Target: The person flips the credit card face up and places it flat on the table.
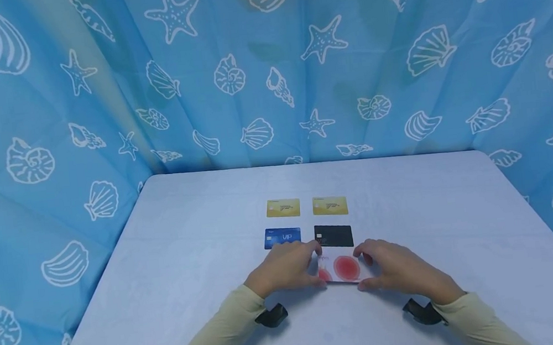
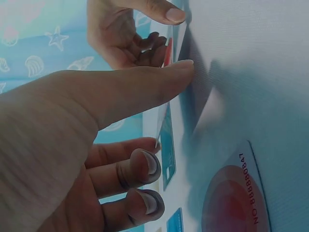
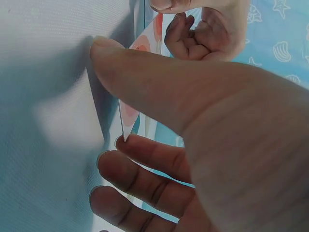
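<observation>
A white card with red circles (image 1: 347, 267) is held between both hands, just above the white table. My left hand (image 1: 286, 269) pinches its left end, thumb at the near edge and index finger at the far edge. The right end is pinched the same way by my right hand (image 1: 398, 269). In the left wrist view another card with a red circle and a printed number (image 2: 234, 203) lies flat on the table; the left hand hides it in the head view. Just beyond the held card lies a black VIP card (image 1: 334, 236), and a blue VIP card (image 1: 281, 237) is beside it, partly behind the left fingers.
Two gold cards, a left one (image 1: 282, 208) and a right one (image 1: 330, 206), lie behind the blue and black cards. The white table (image 1: 201, 218) reaches back to a blue curtain (image 1: 270, 106) with shell and starfish prints. A dark band (image 1: 272, 316) sits at the left wrist.
</observation>
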`<state>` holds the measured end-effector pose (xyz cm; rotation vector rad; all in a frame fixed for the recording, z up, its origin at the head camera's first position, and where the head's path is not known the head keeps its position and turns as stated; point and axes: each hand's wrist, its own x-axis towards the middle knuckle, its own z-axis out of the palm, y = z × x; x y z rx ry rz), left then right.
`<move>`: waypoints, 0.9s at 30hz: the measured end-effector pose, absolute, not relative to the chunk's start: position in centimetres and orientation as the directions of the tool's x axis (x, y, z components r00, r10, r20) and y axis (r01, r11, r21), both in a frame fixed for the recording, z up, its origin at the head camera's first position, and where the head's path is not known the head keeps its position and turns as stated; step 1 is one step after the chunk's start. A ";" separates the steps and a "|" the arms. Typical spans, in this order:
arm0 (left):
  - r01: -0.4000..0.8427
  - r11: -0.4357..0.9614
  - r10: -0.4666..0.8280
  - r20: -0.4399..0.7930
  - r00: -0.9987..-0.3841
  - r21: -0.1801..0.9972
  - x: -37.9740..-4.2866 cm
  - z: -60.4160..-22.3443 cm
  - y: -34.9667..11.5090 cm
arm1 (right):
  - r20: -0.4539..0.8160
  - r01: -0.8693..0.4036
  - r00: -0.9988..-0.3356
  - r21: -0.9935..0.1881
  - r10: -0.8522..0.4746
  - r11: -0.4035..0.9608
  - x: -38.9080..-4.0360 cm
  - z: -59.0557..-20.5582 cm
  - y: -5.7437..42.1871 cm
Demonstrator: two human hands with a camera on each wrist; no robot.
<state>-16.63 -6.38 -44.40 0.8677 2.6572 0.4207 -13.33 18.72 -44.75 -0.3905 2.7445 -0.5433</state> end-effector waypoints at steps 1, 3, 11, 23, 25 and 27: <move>0.517 0.774 0.608 -0.204 -0.767 0.365 -16.6 -44.5 -6.4 | -0.257 -0.195 -0.913 -0.408 -0.317 0.892 -13.3 -44.8 18.7; 0.519 0.775 0.609 -0.209 -0.765 0.360 -16.7 -44.8 -6.3 | -0.265 -0.189 -0.912 -0.406 -0.313 0.894 -13.3 -44.9 18.6; 0.539 0.771 0.619 -0.200 -0.760 0.340 -16.5 -45.1 -6.3 | -0.262 -0.189 -0.915 -0.395 -0.307 0.899 -13.0 -45.2 18.4; 0.555 0.764 0.630 -0.199 -0.750 0.329 -16.3 -45.0 -6.3 | -0.256 -0.182 -0.919 -0.398 -0.300 0.899 -12.8 -45.2 18.2; 0.558 0.762 0.633 -0.198 -0.748 0.329 -16.4 -45.1 -6.4 | -0.256 -0.183 -0.919 -0.398 -0.300 0.899 -12.8 -45.2 18.2; 0.558 0.759 0.636 -0.196 -0.746 0.336 -16.4 -45.2 -6.5 | -0.255 -0.181 -0.920 -0.397 -0.298 0.900 -12.8 -45.3 18.2</move>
